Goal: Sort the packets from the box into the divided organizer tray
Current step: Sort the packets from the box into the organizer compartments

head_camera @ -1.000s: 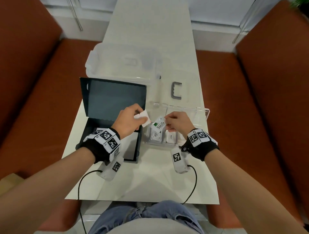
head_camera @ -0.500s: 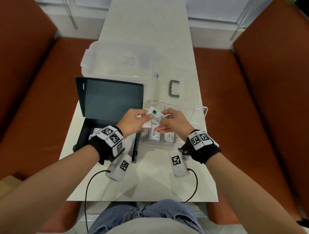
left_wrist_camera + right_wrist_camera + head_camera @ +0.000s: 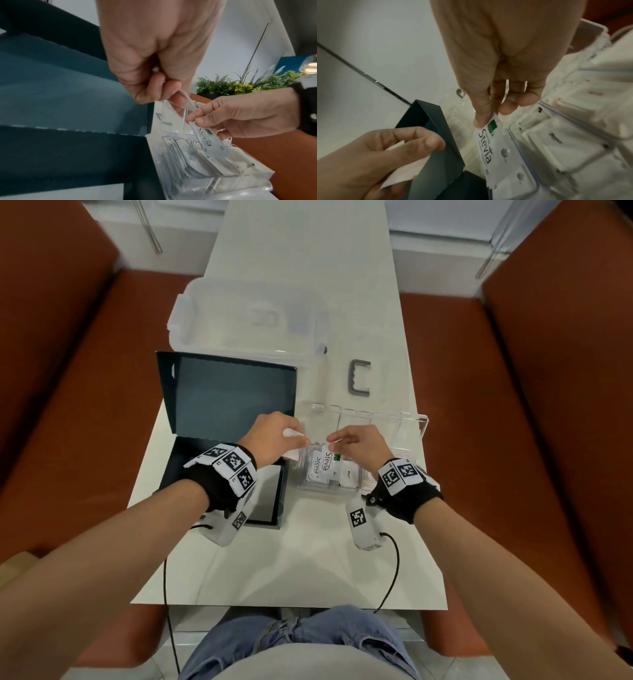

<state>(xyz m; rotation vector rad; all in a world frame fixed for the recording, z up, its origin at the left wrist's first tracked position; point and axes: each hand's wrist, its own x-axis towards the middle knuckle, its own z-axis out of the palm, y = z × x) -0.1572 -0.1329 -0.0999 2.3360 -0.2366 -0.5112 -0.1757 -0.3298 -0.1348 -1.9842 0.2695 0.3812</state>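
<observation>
A long pale worktop, smooth and matte, runs between two rust-brown upholstered benches. At its far middle sits a cloudy plastic tub with rounded corners, and to the right of that a small grey U-shaped handle lies flat. Nearer, on the left, a dark cardboard box stands open, its hinged lid upright with sharp straight edges. Just beside the box to the right is the clear, hard plastic organizer tray, split by thin walls; its near compartments hold flat white paper packets, its far compartments look clear. Bare worktop lies open in front of both.

The left hand is over the gap between box and tray, fingers curled round a plain white packet. The right hand is above the tray, thumb and fingers pinching the top edge of a white packet printed "Stevia", which hangs down into the near left compartment.
</observation>
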